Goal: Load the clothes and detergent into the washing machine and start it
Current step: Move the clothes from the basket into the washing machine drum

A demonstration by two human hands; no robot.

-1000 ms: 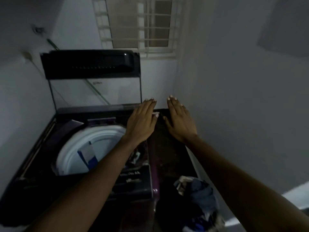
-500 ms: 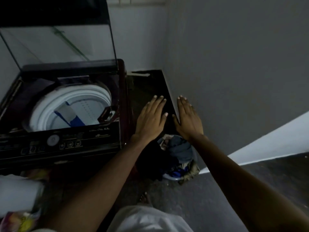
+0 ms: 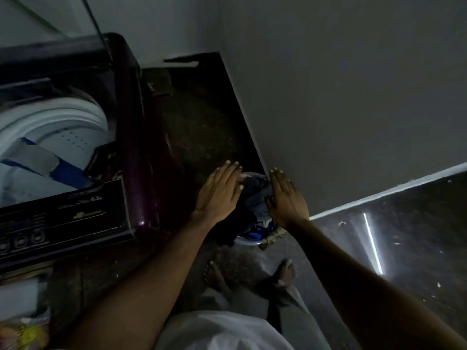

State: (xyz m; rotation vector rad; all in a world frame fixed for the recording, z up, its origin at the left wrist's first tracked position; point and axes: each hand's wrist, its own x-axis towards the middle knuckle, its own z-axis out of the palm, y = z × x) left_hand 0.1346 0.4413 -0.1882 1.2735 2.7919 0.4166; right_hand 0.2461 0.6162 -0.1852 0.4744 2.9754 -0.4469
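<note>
Both arms extended downward, left grip and right grip flat (fingers straight), palms down

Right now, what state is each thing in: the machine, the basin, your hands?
washing machine lid, raised open.
drum, uncovered.
basin, on the floor, full of clothes.
clothes, heaped in the basin, not yet loaded.
left hand, open, fingers straight, over the clothes.
right hand, open, fingers straight, over the clothes.
</note>
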